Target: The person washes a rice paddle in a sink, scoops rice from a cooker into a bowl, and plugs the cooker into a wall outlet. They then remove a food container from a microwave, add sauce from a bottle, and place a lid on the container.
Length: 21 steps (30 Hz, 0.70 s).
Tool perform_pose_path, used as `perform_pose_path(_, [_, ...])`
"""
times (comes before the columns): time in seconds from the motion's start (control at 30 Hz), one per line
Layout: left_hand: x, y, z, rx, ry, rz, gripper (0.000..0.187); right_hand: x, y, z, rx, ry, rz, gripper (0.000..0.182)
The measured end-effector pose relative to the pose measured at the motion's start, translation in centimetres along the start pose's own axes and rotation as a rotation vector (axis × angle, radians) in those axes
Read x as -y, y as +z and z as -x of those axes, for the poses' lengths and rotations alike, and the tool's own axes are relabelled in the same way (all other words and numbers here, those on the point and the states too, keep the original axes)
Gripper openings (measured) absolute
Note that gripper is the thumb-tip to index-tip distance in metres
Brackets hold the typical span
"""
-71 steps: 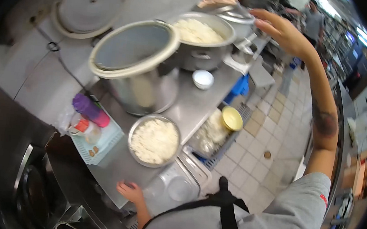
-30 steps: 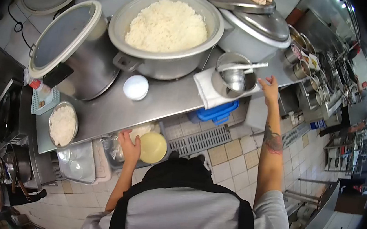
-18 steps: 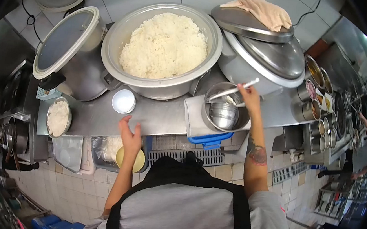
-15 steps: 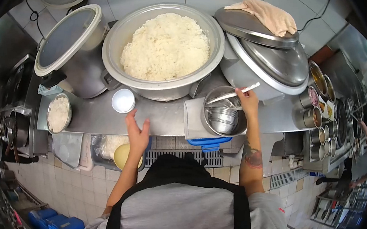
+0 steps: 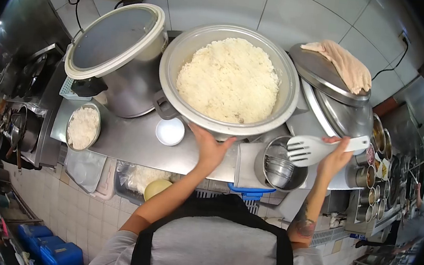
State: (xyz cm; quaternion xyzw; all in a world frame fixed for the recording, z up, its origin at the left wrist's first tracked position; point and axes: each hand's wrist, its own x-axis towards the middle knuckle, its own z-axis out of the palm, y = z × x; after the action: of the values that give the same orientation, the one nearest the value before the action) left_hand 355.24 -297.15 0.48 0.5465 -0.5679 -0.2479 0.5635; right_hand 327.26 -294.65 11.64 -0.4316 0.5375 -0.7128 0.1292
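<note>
A big metal pot (image 5: 172, 72) full of white cooked rice (image 5: 227, 78) stands in the middle of the steel counter (image 5: 134, 143). My left hand (image 5: 209, 146) rests against the pot's front rim, fingers spread on it. My right hand (image 5: 335, 157) is closed on the handle of a white slotted rice paddle (image 5: 308, 148), held level above a round metal container (image 5: 281, 167) that has ladles inside. The paddle's blade points left, toward the pot.
A rice cooker (image 5: 114, 56) stands left of the pot, a small white bowl (image 5: 170, 131) in front of it. A metal bowl of rice (image 5: 83, 126) sits at far left. A lidded cooker with a cloth (image 5: 343, 63) is on the right, with small condiment pots (image 5: 380, 164) beyond.
My right hand has lifted the white paddle out of the metal container. My left hand rose from the counter edge to the rice pot's rim. The view shifted so the pot sits further right.
</note>
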Motion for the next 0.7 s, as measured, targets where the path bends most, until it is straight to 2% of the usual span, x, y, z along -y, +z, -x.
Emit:
perform_pose_path(0.03, [-0.1,0.4,0.0,-0.034,0.013,-0.061,0.119,2.0,1.7,-0.9,-0.097,0.010,-0.180,0.017])
perform_pose_path(0.1, [-0.1,1.0,-0.2,-0.034,-0.014,-0.045,0.119,5.2,5.4,-3.0,-0.017,-0.073,-0.341,0.019])
perform_pose_path(0.17, [0.3,1.5,0.1,0.020,-0.084,-0.161,0.118,7.2,10.8,-5.0,-0.032,-0.022,-0.365,0.023])
perform_pose_path(0.23, [0.6,1.6,0.1,0.019,-0.070,-0.120,0.115,5.8,16.1,-8.5,0.408,-0.112,-0.239,0.025])
perform_pose_path(0.3, [0.5,1.8,0.4,-0.017,-0.085,0.003,0.093,4.8,23.4,-10.3,0.550,-0.166,-0.060,0.027])
perform_pose_path(0.33, [0.6,2.1,0.7,-0.041,-0.127,0.003,0.082,3.0,26.8,-11.4,0.593,-0.269,-0.084,0.027])
perform_pose_path(0.37, [0.9,2.3,0.9,-0.070,-0.136,0.003,0.082,1.0,30.0,-12.4,0.634,-0.375,-0.116,0.028])
perform_pose_path(0.4, [1.7,2.4,1.1,-0.002,-0.122,-0.042,0.074,-0.3,32.7,-13.7,0.657,-0.383,-0.129,0.028])
perform_pose_path(0.43, [2.1,2.5,1.2,0.072,-0.114,-0.088,0.065,-1.4,34.8,-14.4,0.612,-0.436,-0.172,0.028])
perform_pose_path(0.47, [0.8,2.1,0.8,0.010,-0.114,0.065,0.051,-3.0,36.2,-14.6,0.562,-0.481,-0.211,0.028])
perform_pose_path(0.5, [0.7,2.1,0.6,0.000,-0.123,0.063,0.051,-5.4,37.2,-14.4,0.575,-0.477,-0.215,0.028])
perform_pose_path(0.57, [0.7,1.5,0.7,0.174,-0.074,-0.089,0.045,-9.0,37.8,-12.8,0.558,-0.209,-0.419,0.029])
perform_pose_path(0.7, [0.1,1.6,1.0,0.080,-0.092,-0.091,0.038,-10.7,35.9,-11.2,0.498,-0.108,-0.489,0.032])
